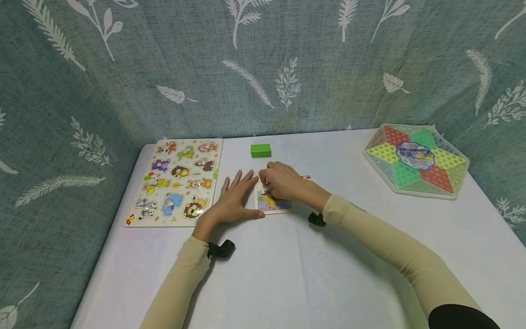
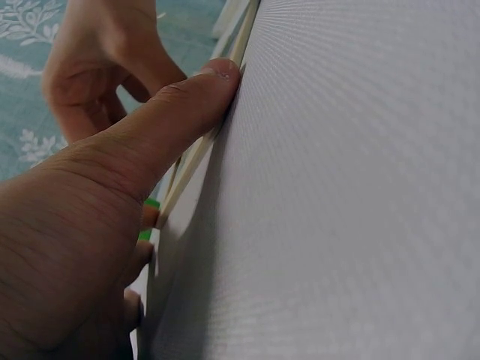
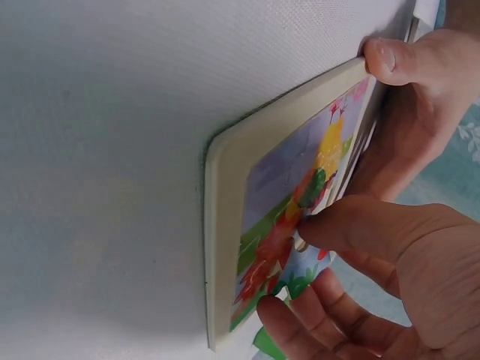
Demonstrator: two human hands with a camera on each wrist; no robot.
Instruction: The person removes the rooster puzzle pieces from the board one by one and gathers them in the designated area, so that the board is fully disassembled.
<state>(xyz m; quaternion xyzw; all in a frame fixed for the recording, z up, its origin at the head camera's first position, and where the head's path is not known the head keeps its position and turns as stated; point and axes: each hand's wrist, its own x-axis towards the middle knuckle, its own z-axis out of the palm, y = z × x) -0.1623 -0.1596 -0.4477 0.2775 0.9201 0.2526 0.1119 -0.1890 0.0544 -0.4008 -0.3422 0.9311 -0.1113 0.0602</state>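
A small wooden jigsaw puzzle (image 3: 225,195), with a colourful picture inside a pale frame, lies flat on the table. My left hand (image 1: 232,201) is at its left side with fingers spread and fairly straight; the thumb (image 2: 196,90) touches the frame's near edge. Over the picture's upper part, my right hand (image 1: 285,183) pinches a light-blue and green puzzle piece (image 3: 304,268) between thumb and fingers. In the right wrist view the piece is tilted at a gap in the picture. From the head view, my right hand hides much of the puzzle.
A green block (image 1: 260,151) sits just beyond the puzzle. An animal peg board (image 1: 135,219) lies to the left, close to my left hand. At the far right is a hexagonal game box (image 1: 415,157) with coloured triangles. A patterned curtain (image 1: 328,82) borders the table's back.
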